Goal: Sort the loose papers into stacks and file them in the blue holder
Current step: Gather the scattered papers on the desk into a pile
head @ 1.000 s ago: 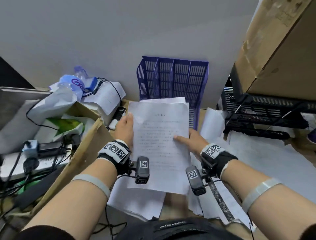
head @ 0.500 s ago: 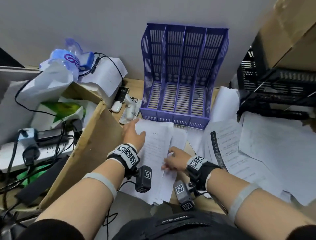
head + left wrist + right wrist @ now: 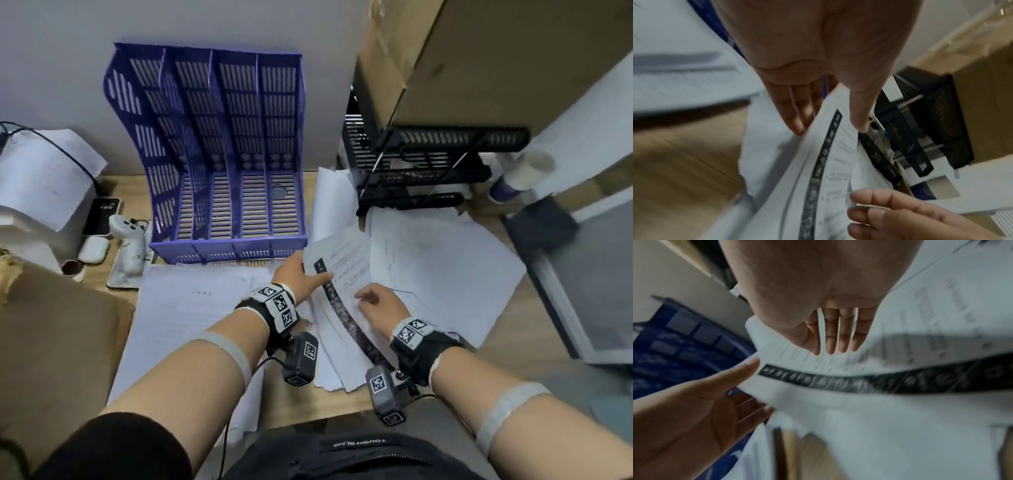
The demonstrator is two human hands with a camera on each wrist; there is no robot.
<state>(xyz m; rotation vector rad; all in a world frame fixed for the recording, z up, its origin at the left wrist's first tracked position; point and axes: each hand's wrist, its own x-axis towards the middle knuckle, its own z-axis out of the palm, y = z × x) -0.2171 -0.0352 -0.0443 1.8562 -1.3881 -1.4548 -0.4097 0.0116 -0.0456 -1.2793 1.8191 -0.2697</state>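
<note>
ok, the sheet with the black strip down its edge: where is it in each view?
Head: sheet at centre, right of the left hand, above the right hand.
Left wrist: sheet runs from centre to bottom, thumb on top, fingers beneath.
Right wrist: sheet crosses the middle, strip running left to right.
Shared landmark: the blue holder, a sliver at top left in the left wrist view, at left in the right wrist view.

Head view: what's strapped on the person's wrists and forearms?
Each wrist has a black band with white square-code tags, a small black camera hanging below with a thin cable, a pale strap on each forearm, and dark sleeves pushed up.
</note>
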